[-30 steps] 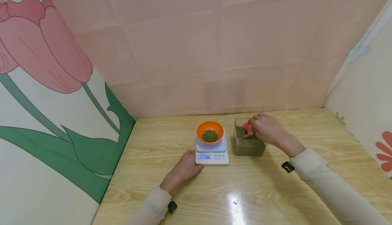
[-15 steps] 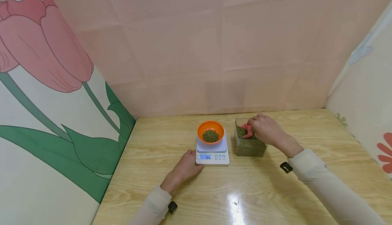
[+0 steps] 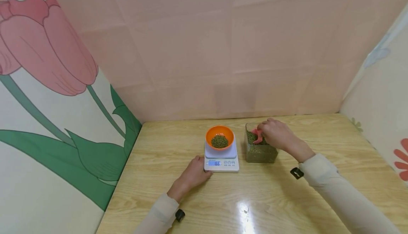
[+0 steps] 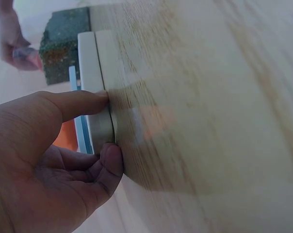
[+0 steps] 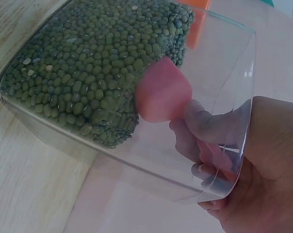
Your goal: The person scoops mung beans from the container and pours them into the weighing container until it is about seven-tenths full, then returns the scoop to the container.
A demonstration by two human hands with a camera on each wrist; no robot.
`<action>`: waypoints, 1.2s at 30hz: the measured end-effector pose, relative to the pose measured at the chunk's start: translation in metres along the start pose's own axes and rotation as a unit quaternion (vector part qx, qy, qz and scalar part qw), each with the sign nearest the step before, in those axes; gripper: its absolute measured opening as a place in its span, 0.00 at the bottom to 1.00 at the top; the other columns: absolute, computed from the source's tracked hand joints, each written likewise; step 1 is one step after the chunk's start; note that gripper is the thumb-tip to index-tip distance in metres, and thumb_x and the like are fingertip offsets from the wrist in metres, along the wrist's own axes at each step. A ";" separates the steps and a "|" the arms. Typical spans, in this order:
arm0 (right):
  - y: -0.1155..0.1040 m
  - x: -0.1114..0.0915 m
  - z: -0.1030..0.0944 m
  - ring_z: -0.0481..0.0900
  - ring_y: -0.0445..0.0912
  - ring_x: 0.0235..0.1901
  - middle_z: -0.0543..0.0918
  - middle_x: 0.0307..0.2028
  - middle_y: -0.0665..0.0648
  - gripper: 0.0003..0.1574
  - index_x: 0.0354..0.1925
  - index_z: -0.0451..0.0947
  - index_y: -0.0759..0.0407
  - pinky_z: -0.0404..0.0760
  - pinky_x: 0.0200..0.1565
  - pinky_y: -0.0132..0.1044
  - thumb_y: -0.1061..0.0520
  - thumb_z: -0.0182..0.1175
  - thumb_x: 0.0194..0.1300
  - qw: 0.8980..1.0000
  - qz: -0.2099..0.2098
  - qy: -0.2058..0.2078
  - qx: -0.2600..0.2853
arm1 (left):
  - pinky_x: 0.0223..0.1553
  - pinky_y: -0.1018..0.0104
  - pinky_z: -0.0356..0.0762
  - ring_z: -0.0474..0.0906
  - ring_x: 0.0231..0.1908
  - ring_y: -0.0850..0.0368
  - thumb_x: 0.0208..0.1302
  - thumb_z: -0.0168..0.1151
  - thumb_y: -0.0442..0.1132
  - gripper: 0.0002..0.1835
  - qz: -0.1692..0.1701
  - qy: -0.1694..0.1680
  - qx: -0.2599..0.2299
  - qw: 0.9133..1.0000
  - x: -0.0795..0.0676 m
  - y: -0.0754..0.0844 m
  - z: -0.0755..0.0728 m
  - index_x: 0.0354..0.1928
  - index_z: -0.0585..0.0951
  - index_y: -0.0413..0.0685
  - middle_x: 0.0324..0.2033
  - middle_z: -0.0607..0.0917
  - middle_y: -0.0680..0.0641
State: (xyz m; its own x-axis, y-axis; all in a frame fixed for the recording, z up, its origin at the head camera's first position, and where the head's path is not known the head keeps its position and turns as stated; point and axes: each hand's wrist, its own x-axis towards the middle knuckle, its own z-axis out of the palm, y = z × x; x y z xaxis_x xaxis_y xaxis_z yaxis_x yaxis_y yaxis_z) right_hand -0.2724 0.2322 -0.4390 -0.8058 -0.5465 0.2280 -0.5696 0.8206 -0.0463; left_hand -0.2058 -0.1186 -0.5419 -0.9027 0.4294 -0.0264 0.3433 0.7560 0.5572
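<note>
Red scoop: blade against the green beans inside the clear container, right of the white scale. Right hand: thumb and curled fingers pinch the scoop's handle. Scale: flat on the wooden table, display lit, orange bowl of beans standing on its far part. Left hand: thumb and bent fingers grip the scale's near left corner

The bowl is coloured orange, the beans green, the scoop pinkish-red, the scale white; the table is streaked with yellowish grain, the wall patterned with a pink tulip
</note>
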 end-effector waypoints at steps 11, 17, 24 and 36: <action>0.003 -0.003 0.001 0.84 0.58 0.39 0.91 0.42 0.62 0.15 0.46 0.89 0.64 0.86 0.42 0.54 0.73 0.63 0.64 1.000 0.006 -0.005 0.010 | 0.58 0.54 0.80 0.76 0.52 0.53 0.73 0.70 0.42 0.30 0.003 0.000 -0.002 1.000 -0.001 0.001 -0.001 0.74 0.76 0.49 0.59 0.86 0.45; 0.004 -0.004 0.002 0.84 0.59 0.40 0.91 0.43 0.62 0.15 0.46 0.89 0.64 0.86 0.42 0.54 0.74 0.62 0.64 1.000 -0.002 0.005 0.011 | 0.57 0.53 0.80 0.76 0.52 0.53 0.72 0.70 0.42 0.29 0.005 0.000 0.001 1.000 0.000 0.001 -0.001 0.73 0.77 0.48 0.58 0.86 0.45; 0.005 -0.005 0.003 0.85 0.59 0.40 0.91 0.43 0.63 0.15 0.47 0.89 0.64 0.86 0.41 0.54 0.74 0.63 0.65 1.000 -0.004 0.007 0.013 | 0.57 0.55 0.80 0.76 0.51 0.54 0.73 0.69 0.42 0.29 0.005 0.000 0.003 1.000 0.000 0.000 -0.001 0.73 0.77 0.50 0.58 0.87 0.46; 0.006 -0.008 -0.001 0.86 0.61 0.45 0.90 0.45 0.64 0.13 0.50 0.88 0.64 0.86 0.45 0.57 0.70 0.65 0.68 1.000 0.011 0.000 0.028 | 0.58 0.54 0.80 0.76 0.53 0.54 0.73 0.69 0.42 0.29 0.001 0.000 -0.006 1.000 0.000 0.001 -0.001 0.73 0.77 0.50 0.60 0.86 0.46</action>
State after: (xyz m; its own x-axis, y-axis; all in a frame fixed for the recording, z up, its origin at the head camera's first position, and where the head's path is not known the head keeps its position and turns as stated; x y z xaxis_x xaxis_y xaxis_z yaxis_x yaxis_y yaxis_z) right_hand -0.2694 0.2418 -0.4397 -0.8187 -0.5281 0.2254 -0.5595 0.8220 -0.1065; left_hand -0.2053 -0.1184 -0.5398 -0.9022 0.4306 -0.0261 0.3413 0.7493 0.5676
